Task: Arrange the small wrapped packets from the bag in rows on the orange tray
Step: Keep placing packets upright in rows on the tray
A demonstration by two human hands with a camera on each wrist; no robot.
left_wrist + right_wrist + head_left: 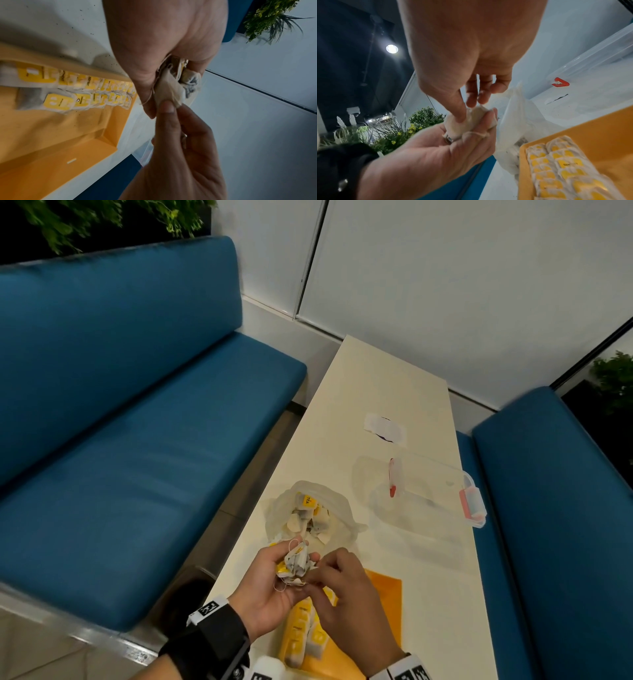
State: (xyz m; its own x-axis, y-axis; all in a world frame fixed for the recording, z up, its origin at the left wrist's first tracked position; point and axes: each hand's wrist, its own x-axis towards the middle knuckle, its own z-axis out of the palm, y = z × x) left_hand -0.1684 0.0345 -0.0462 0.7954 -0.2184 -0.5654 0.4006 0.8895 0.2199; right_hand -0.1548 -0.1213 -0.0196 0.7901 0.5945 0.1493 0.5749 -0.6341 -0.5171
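1. Blue bench seats (137, 440) flank the white table (394, 392) on both sides; green plants (102, 217) sit behind the far bench.
2. Clear plastic box (428, 484) with a red clip (392, 477) lies on the table beyond the bag, toward the right bench.
3. Orange tray (383, 587) sits on the table just nearer than the bag; both hands cover much of it in the head view.
4. Thin plastic bag (308, 518) stands open on the table, loose packets inside.
5. Two rows of yellow-labelled packets (559, 169) lie overlapped in the tray, next to its rim; label text too blurred to read.
6. Left hand (270, 587) cups and grips a tangled clump of packets (298, 563) above the tray edge.
7. Right hand (346, 590) pinches one packet in that clump with thumb and fingertips; strings tangled, count unclear.
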